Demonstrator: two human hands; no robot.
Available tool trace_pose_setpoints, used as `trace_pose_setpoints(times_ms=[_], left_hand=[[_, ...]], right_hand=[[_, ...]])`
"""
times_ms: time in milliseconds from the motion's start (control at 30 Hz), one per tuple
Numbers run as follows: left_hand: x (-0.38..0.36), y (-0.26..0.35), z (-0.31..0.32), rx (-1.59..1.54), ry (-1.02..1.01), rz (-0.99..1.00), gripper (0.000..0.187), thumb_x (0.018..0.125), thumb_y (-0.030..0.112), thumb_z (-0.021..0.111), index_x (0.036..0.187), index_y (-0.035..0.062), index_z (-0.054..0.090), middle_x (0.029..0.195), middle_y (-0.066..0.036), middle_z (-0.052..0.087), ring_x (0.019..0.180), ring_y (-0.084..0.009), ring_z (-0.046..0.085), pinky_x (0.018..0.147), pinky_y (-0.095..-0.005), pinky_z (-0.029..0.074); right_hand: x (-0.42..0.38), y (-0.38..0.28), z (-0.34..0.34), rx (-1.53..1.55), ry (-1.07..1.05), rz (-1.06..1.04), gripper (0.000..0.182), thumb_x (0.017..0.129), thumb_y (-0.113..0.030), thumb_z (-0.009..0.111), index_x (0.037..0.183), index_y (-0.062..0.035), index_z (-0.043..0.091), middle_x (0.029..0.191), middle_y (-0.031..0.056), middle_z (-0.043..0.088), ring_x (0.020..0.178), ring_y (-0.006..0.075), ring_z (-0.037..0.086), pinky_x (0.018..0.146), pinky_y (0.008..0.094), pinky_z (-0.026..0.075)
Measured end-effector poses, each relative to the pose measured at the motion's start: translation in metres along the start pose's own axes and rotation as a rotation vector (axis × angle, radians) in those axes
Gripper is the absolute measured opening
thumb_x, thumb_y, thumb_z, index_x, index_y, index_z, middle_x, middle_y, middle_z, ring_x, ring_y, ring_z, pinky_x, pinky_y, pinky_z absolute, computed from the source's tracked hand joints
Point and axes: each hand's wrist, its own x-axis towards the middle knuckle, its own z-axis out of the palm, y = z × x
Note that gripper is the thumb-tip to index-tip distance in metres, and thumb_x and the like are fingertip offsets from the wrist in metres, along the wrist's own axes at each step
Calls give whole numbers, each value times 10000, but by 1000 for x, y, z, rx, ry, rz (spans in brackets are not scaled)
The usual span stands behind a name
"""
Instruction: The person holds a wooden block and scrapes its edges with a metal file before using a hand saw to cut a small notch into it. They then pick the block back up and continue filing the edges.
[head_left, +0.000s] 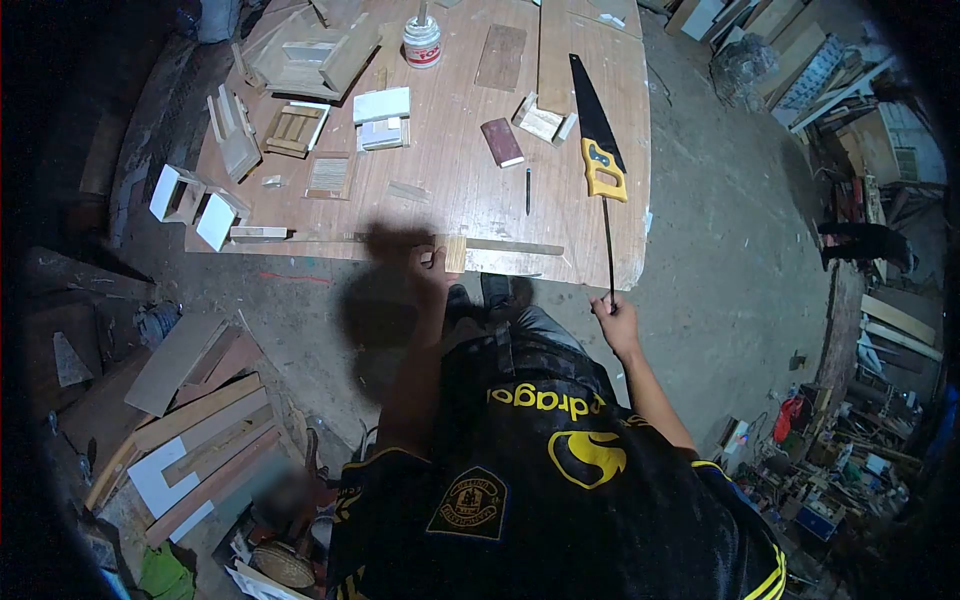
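Note:
At the near edge of the wooden table, my left hand (430, 264) is closed on a small pale wood block (455, 254). A narrow wood strip (515, 247) lies along that edge, to the right of the block. My right hand (614, 318) is off the table's near right corner, its fingers closed around a long, thin dark strip (608, 250) whose exact kind I cannot make out. The strip's far end reaches close to the yellow handle of a handsaw (598, 135) lying on the table. A pencil (528, 192) lies between the hands, farther in.
On the table (450, 120) are a glue jar (422, 43), a dark red block (502, 143), a small wooden box (540, 118) and a long board (554, 55). Small wooden assemblies (310, 55) crowd the left. Scrap boards (200, 450) lie on the floor at lower left.

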Motion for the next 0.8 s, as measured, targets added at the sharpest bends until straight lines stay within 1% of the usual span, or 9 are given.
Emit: trace_pose_setpoints(times_ms=[167,267,367,467,633,800], left_hand=[[-5,7,0,-56,-17,8,195,848,125,676,954,21,549,831,-133,618,553,-216,636,400,-307,557],[-2,3,0,-23,-5,-21,199,851,122,672,974,13,558,838,-136,622,567,-220,643,409,-311,563],[4,-11,1,-29,2,34,201,852,123,672,991,20,571,838,-138,627,565,-226,649,398,-315,550],[5,-14,2,26,31,26,194,850,122,674,993,31,580,832,-144,632,543,-227,645,390,-318,538],[2,-8,1,-29,23,-34,197,847,125,678,984,38,565,806,-155,638,533,-235,643,402,-314,540],[-3,-2,1,-67,28,-25,184,854,111,672,981,38,561,807,-144,641,552,-215,647,406,-305,532]], right_hand=[[2,13,4,26,-15,6,370,839,-187,703,635,-56,423,606,47,527,604,124,477,588,294,434],[1,5,3,16,-19,15,369,837,-189,706,635,-49,431,609,50,527,607,128,476,596,297,434],[0,2,4,-7,-8,12,376,836,-198,708,632,-42,433,607,54,526,601,136,473,596,302,435],[-2,0,5,-10,1,0,381,834,-209,710,632,-38,435,607,63,533,600,145,482,598,306,437],[-3,-6,4,-60,2,5,375,836,-218,709,639,-39,445,612,75,548,599,152,498,593,310,440],[-3,-3,5,-48,0,15,374,837,-224,707,640,-38,449,618,80,558,596,154,506,587,313,440]])
